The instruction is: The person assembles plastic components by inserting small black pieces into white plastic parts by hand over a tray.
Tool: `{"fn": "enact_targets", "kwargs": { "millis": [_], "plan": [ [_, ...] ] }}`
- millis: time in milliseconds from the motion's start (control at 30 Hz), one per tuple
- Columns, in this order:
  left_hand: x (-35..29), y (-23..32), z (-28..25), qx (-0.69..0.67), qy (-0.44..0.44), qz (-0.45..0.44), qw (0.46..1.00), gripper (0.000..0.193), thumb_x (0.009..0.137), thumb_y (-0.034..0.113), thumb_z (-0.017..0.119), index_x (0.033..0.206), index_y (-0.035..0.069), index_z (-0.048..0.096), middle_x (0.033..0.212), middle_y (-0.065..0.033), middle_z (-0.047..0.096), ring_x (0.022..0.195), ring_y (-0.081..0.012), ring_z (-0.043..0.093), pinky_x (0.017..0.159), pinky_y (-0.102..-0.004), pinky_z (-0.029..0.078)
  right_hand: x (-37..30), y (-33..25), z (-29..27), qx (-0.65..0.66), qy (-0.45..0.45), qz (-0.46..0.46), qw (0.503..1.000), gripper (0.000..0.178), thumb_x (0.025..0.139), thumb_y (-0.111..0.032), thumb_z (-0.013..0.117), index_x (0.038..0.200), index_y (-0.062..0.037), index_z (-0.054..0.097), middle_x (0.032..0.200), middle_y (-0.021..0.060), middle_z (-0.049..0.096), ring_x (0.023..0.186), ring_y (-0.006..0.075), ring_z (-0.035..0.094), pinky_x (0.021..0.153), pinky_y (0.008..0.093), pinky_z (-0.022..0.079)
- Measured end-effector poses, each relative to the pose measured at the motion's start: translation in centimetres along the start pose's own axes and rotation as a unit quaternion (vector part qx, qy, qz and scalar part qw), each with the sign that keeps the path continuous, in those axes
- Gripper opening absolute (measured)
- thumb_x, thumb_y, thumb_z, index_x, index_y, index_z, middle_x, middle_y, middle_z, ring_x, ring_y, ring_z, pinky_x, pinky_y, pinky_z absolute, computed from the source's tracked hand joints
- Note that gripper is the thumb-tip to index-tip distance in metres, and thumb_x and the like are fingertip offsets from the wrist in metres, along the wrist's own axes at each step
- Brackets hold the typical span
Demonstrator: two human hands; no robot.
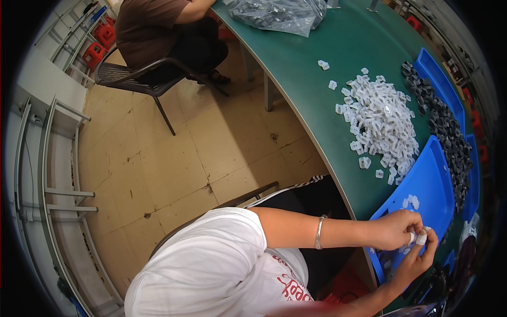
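Note:
My left hand, with a silver bracelet on its wrist, is closed over a blue tray. My right hand meets it fingertip to fingertip, its thumb and fingers pinched together. White coverings wrap some of the fingertips. Whatever small piece is between the fingers is too hidden to make out. Small white pieces lie in the tray just beyond my left hand, and a few more lie under the hands. A large heap of small white plastic parts is on the green table, to the left of the tray.
Black plastic parts are heaped past the tray, beside further blue trays. A clear plastic bag of dark parts lies at the table's far end. Another person sits there on a brown chair. Metal racks line the wall.

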State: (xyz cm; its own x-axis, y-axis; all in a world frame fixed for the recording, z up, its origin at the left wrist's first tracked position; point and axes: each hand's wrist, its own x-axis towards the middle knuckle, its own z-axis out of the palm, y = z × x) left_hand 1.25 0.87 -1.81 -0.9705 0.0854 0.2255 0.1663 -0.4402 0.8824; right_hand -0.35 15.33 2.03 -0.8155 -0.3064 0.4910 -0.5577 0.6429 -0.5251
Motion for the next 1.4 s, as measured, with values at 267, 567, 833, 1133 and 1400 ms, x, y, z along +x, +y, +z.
{"fn": "enact_targets", "kwargs": {
  "millis": [267, 567, 833, 1133, 1400],
  "plan": [
    [0.2, 0.0, 0.0, -0.033, 0.001, -0.013, 0.999, 0.016, 0.085, -0.005, 0.052, 0.1, -0.004, 0.056, 0.085, -0.0102, 0.062, 0.074, -0.0139, 0.058, 0.067, -0.0283, 0.048, 0.1, 0.0, -0.1, 0.042, 0.052, 0.035, 0.997, 0.018, 0.099, -0.012, 0.051, 0.108, 0.0034, 0.055, 0.097, 0.0089, 0.059, 0.089, 0.016, 0.055, 0.081, 0.0282, 0.044],
    [0.2, -0.3, 0.4, -0.054, 0.031, -0.013, 0.998, 0.018, 0.084, -0.002, 0.054, 0.102, -0.004, 0.056, 0.081, -0.0068, 0.061, 0.072, -0.0104, 0.058, 0.063, -0.0251, 0.048, -0.2, 0.1, -0.6, 0.146, 0.043, 0.061, 0.986, 0.015, 0.099, -0.011, 0.052, 0.107, 0.0009, 0.056, 0.093, 0.0059, 0.059, 0.085, 0.0114, 0.054, 0.076, 0.0248, 0.043],
    [0.8, 0.4, -0.2, -0.002, 0.075, -0.041, 0.996, 0.021, 0.09, -0.002, 0.053, 0.108, -0.008, 0.06, 0.096, -0.0139, 0.066, 0.083, -0.0174, 0.067, 0.075, -0.0282, 0.054, 1.0, 0.2, -1.7, 0.277, -0.003, 0.114, 0.954, 0.011, 0.093, -0.008, 0.059, 0.099, 0.0, 0.062, 0.084, 0.0019, 0.062, 0.076, 0.0073, 0.055, 0.068, 0.0211, 0.043],
    [0.5, 1.1, 0.8, 0.015, 0.043, -0.103, 0.994, 0.025, 0.092, -0.001, 0.052, 0.115, -0.008, 0.057, 0.102, -0.0132, 0.065, 0.088, -0.0166, 0.066, 0.082, -0.0271, 0.053, -1.1, 1.2, -1.7, 0.272, -0.056, 0.171, 0.945, 0.012, 0.094, -0.011, 0.059, 0.095, 0.0014, 0.061, 0.079, 0.0007, 0.061, 0.072, 0.0056, 0.055, 0.065, 0.0194, 0.044],
    [0.4, 0.6, 0.7, 0.095, 0.028, -0.089, 0.991, 0.025, 0.093, 0.0, 0.052, 0.116, -0.008, 0.058, 0.103, -0.0132, 0.066, 0.092, -0.0157, 0.065, 0.084, -0.0269, 0.053, -1.0, 2.4, -1.5, 0.288, -0.106, 0.195, 0.932, 0.013, 0.093, -0.011, 0.06, 0.092, 0.002, 0.062, 0.078, 0.002, 0.062, 0.071, 0.0053, 0.055, 0.063, 0.0195, 0.044]
  ]
}}
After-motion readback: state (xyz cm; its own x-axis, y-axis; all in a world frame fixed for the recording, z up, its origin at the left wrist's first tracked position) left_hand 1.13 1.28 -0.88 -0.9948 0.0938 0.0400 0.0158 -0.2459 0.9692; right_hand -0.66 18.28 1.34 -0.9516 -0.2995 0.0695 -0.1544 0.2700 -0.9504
